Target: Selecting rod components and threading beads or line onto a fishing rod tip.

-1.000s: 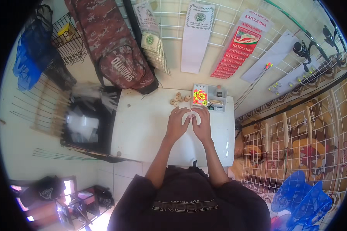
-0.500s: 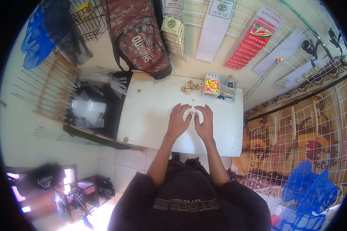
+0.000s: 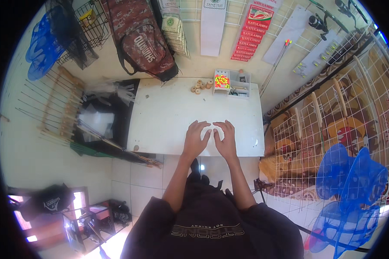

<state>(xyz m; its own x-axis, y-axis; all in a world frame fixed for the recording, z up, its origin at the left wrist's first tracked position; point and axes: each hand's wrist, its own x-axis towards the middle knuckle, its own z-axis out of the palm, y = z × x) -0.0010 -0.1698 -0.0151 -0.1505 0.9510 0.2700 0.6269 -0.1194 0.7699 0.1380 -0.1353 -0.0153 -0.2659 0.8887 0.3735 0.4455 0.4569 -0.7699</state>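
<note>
My left hand (image 3: 196,139) and my right hand (image 3: 225,138) hover over the front part of a white table (image 3: 160,116). Palms face each other with the fingers curved and the thumbs apart from them. The fingertips of the two hands nearly meet, and nothing shows between them. Beyond my hands, near the table's back edge, lies a cluster of small round wooden pieces (image 3: 198,86). Beside it stands a white divided organizer (image 3: 238,95); one section holds bright yellow and pink bits (image 3: 221,81), and another a small dark bottle (image 3: 242,77).
A camouflage bag (image 3: 145,49) hangs over the table's back left. Red packets (image 3: 248,39) and fishing reels (image 3: 317,23) hang on the back wall. To the left is a dark table (image 3: 121,114) with plastic bags; on the right, blue nets (image 3: 352,177) hang on a wire grid.
The view has shifted, so the table and organizer appear farther up and left. My hands are now closer to the table's front edge, slightly wider apart, in much the same curved pose.
</note>
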